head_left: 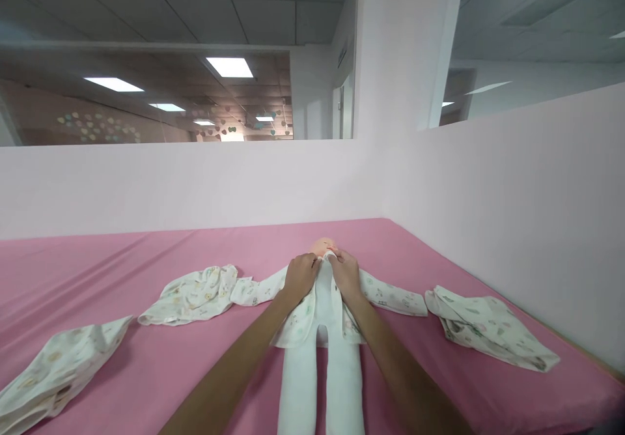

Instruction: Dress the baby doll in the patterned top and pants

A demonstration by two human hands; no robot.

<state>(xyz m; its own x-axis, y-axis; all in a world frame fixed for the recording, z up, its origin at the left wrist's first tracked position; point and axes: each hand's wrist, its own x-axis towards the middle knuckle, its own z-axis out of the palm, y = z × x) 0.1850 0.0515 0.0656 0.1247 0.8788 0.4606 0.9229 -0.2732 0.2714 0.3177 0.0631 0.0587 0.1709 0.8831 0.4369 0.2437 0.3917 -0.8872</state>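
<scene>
A doll [322, 298] with a white body and legs lies on its back, its pinkish head [323, 246] away from me. It wears a white patterned jacket [297, 324], open down the front, with both sleeves spread out sideways. At the collar, my left hand [301, 273] has its fingers closed on the jacket's left edge. My right hand [344, 273] pinches the collar's right edge close beside the doll's neck. The two hands are a little apart, with the white chest showing between them.
A pink sheet [170, 370] covers the surface. Crumpled patterned cloth [195, 295] lies left of the doll, and another folded piece [63, 363] is at the far left. More patterned cloth [491, 327] lies at the right. White walls [195, 187] with windows stand behind and at the right.
</scene>
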